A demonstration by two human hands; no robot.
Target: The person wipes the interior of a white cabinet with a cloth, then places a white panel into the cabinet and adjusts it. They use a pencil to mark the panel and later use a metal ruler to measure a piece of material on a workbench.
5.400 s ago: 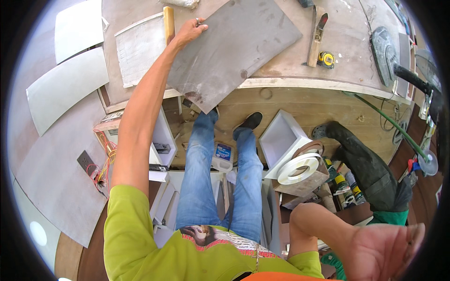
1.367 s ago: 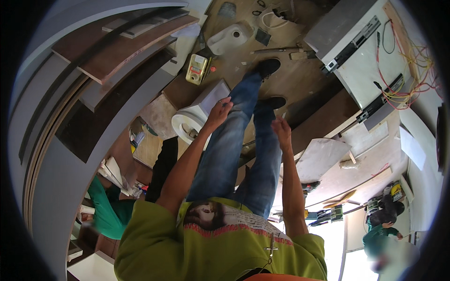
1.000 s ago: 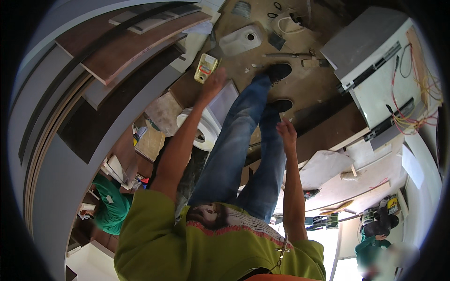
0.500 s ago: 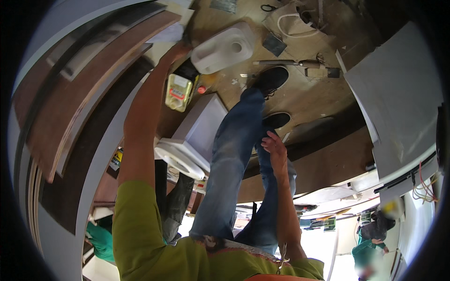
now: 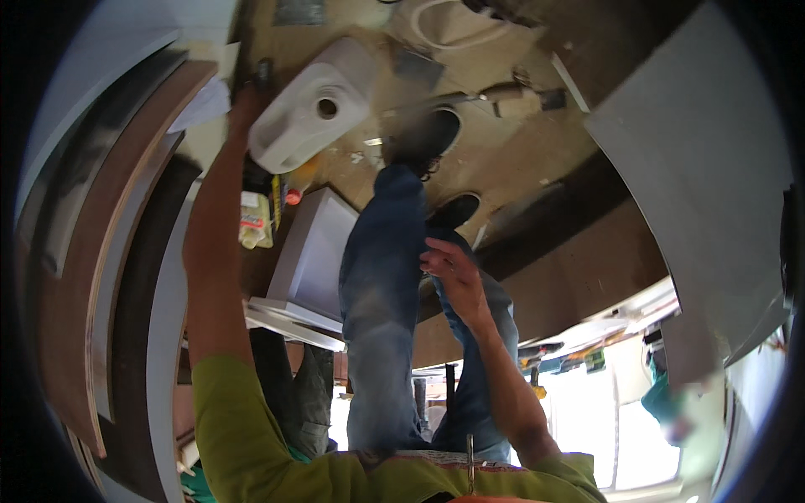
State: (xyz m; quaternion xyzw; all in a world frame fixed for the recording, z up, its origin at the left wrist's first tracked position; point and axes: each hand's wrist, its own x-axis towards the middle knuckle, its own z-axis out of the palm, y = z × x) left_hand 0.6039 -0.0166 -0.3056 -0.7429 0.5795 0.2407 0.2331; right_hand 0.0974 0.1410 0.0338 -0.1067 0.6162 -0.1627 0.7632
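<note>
My left arm reaches to the upper left, and my left hand (image 5: 247,96) is beside the white plastic jug (image 5: 306,130). Its fingers are dark and blurred, so I cannot make out any grip. The jug lies tilted, its round mouth (image 5: 327,107) uncapped. My right hand (image 5: 453,272) hangs in front of my jeans, with loosely bent fingers apart and nothing in them. Below the jug is a yellowish container (image 5: 255,220) with a red cap (image 5: 293,196) close by.
Brown and grey boards (image 5: 126,243) stack along the left. A pale box (image 5: 314,247) sits by my leg. Near my shoe (image 5: 428,138) lie a long-handled tool (image 5: 503,90) and scraps. A large grey panel (image 5: 688,159) stands at right. Part of another person (image 5: 662,390) shows lower right.
The whole view has shifted, and most floor things now appear farther left. The jug looks larger, its mouth facing me more. My right hand is slightly lower and farther left in the picture.
</note>
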